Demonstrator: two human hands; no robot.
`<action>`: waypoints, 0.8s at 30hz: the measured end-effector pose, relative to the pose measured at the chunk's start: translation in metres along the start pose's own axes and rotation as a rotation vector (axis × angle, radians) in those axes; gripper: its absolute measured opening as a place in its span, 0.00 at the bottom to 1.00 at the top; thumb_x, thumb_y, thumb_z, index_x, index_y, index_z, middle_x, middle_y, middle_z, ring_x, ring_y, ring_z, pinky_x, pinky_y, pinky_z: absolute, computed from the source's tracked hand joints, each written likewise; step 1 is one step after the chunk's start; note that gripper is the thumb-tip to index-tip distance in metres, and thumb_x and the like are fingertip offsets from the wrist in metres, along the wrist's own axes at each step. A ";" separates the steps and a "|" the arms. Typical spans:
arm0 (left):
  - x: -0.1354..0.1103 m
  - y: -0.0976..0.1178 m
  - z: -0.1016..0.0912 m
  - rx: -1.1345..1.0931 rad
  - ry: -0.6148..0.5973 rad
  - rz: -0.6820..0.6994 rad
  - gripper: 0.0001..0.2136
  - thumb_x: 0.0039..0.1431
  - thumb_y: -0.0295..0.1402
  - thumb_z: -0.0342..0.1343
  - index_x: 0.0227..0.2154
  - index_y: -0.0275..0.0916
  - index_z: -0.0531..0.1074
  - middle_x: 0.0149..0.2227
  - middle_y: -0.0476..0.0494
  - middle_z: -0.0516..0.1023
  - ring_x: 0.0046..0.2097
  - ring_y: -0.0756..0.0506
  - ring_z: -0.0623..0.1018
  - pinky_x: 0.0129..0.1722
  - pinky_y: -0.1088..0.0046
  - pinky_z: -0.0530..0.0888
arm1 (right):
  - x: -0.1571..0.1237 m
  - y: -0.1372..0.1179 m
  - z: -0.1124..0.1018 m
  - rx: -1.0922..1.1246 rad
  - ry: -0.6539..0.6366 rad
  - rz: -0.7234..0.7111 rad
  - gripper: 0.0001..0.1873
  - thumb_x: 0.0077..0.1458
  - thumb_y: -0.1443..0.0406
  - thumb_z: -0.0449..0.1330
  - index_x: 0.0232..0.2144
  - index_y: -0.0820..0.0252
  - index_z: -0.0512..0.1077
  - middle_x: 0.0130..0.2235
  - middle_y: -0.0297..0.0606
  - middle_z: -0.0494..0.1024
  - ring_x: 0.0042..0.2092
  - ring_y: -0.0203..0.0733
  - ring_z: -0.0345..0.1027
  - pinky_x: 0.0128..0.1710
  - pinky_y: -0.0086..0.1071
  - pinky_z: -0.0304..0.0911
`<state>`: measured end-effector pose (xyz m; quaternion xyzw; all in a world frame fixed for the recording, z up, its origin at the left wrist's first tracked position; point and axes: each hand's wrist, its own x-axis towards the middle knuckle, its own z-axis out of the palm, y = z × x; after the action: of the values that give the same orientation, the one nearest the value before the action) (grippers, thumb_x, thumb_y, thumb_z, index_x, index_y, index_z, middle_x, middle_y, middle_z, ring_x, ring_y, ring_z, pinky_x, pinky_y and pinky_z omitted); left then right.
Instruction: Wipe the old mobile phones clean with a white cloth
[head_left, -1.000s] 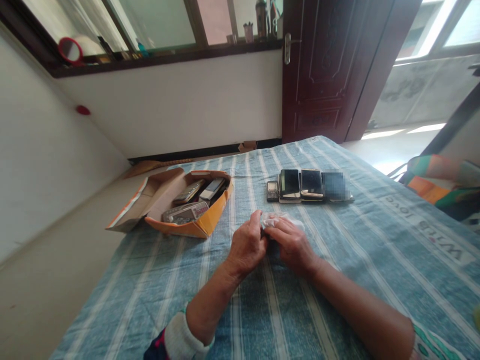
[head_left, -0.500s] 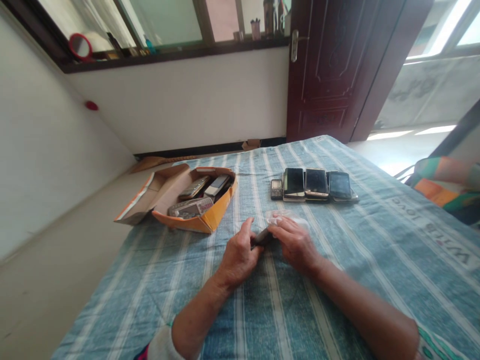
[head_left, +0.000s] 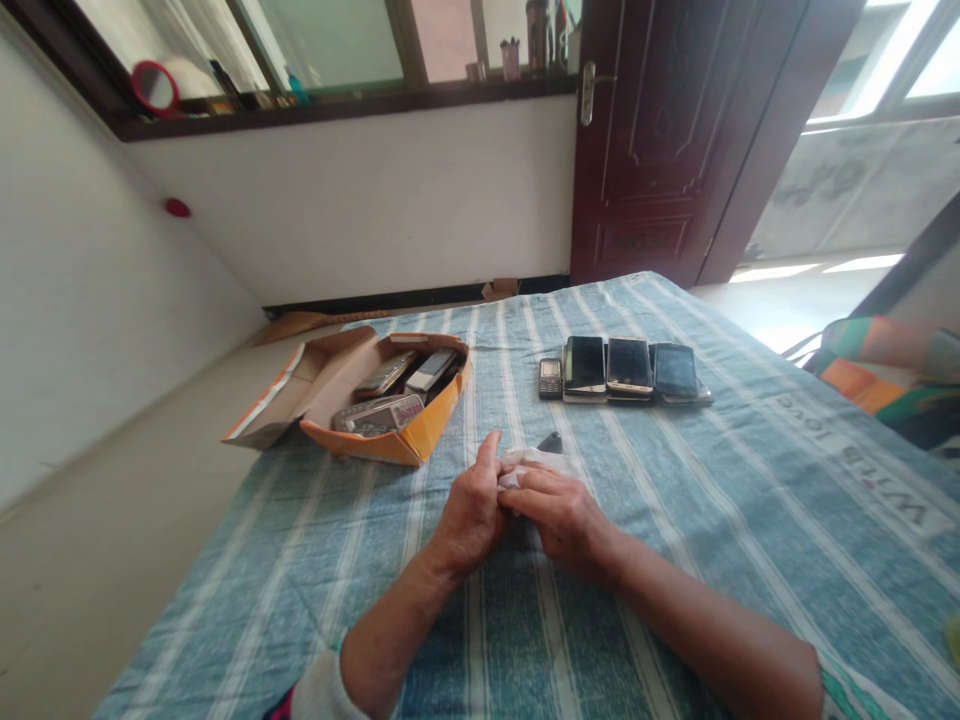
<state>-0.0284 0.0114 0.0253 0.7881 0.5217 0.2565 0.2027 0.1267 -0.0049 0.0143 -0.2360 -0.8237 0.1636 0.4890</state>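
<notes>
Between my hands, low over the striped cloth (head_left: 517, 620), is a dark phone (head_left: 552, 442); only its far end shows past the white tissue (head_left: 551, 460). My left hand (head_left: 472, 505) grips the near end of the phone, thumb raised. Fingers of my right hand (head_left: 566, 510) press the tissue onto the phone close to my left palm. Most of the phone is covered by the tissue and my fingers.
An orange cardboard box (head_left: 442, 415) with its lid folded open holds several old phones (head_left: 375, 415) at the left. Stacked phones (head_left: 628, 368) stand in a row at the back right, beside a small keypad phone (head_left: 550, 379). A dark red door (head_left: 645, 180) is beyond.
My right hand has slid the tissue left and nearer along the phone, toward my left hand. The phone's far end now sticks out beyond the tissue.
</notes>
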 end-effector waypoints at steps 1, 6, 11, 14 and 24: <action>0.000 0.000 0.000 -0.002 -0.005 0.005 0.31 0.53 0.31 0.49 0.60 0.26 0.50 0.32 0.44 0.77 0.37 0.43 0.78 0.37 0.68 0.72 | -0.001 0.000 0.000 0.023 0.007 0.020 0.16 0.61 0.73 0.45 0.41 0.62 0.72 0.35 0.44 0.74 0.43 0.43 0.69 0.44 0.38 0.66; 0.000 0.000 -0.002 0.001 -0.013 0.046 0.30 0.54 0.32 0.47 0.60 0.27 0.49 0.31 0.45 0.76 0.34 0.44 0.77 0.34 0.70 0.71 | -0.005 -0.004 0.003 0.134 0.086 0.141 0.15 0.61 0.73 0.47 0.40 0.61 0.74 0.32 0.39 0.72 0.34 0.38 0.66 0.34 0.30 0.63; 0.000 -0.002 -0.001 0.019 -0.016 0.054 0.29 0.55 0.34 0.46 0.59 0.28 0.50 0.30 0.46 0.76 0.33 0.44 0.78 0.33 0.70 0.70 | -0.004 -0.009 0.002 0.147 0.131 0.159 0.15 0.60 0.74 0.49 0.38 0.60 0.75 0.30 0.37 0.71 0.32 0.36 0.65 0.33 0.28 0.61; 0.000 -0.004 0.000 0.030 -0.011 0.072 0.29 0.56 0.35 0.47 0.59 0.28 0.51 0.30 0.45 0.76 0.34 0.42 0.78 0.33 0.69 0.71 | -0.005 -0.009 0.000 0.107 0.115 0.198 0.14 0.60 0.73 0.49 0.37 0.61 0.74 0.29 0.37 0.71 0.32 0.37 0.65 0.32 0.29 0.62; 0.003 -0.003 0.003 0.080 0.047 0.045 0.23 0.55 0.27 0.44 0.55 0.31 0.58 0.34 0.40 0.79 0.37 0.43 0.80 0.37 0.68 0.75 | -0.004 0.006 0.001 -0.298 -0.020 -0.048 0.15 0.64 0.69 0.46 0.43 0.65 0.72 0.41 0.46 0.76 0.51 0.46 0.65 0.51 0.42 0.64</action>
<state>-0.0278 0.0148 0.0217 0.8008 0.5182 0.2585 0.1527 0.1288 -0.0025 0.0079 -0.2846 -0.8489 0.0301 0.4443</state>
